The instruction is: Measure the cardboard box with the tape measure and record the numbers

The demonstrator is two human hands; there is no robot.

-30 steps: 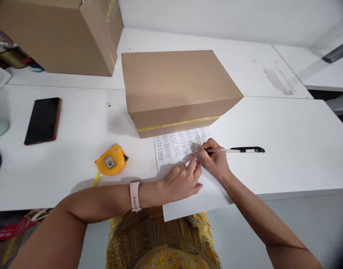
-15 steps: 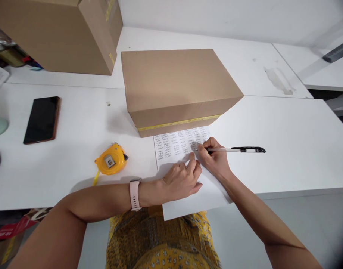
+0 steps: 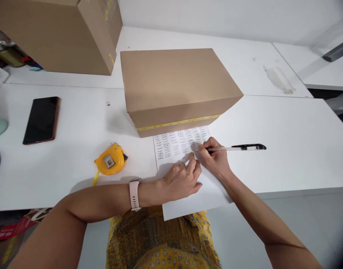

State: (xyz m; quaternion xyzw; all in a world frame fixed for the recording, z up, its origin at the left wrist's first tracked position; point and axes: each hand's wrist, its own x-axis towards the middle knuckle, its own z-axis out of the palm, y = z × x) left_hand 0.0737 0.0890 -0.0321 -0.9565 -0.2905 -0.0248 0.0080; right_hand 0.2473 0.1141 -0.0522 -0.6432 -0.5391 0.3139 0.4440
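Head view: A person's right hand (image 3: 216, 158) is gripping a slim clear-barrelled pen with a black cap and clip (image 3: 232, 148), pinching it low near the point, at a white desk (image 3: 286, 145). The pen's long axis is running left to right, its cap end reaching out over bare desktop and its tip meeting a white paper sheet (image 3: 209, 188) directly in front of the person. The right hand is the nearer, already around the pen; the left hand (image 3: 181, 181), gripping nothing, is resting on the sheet with loosely bent fingers, its index fingertip lying just beside the pen's tip. The sheet's long axis is running away from the person toward a brown cardboard box (image 3: 179, 84), where its far edge is disappearing; whether it is passing underneath cannot be told.

Columns of small dark handwriting (image 3: 175, 144) are filling the sheet's far half, seemingly digits, too small to read surely. Yellow tape (image 3: 185, 120) along the box's front is carrying faint, unreadable marks. White characters are showing on a red package (image 3: 14, 228) at lower left, also illegible. No brand is showing clearly on the pen.
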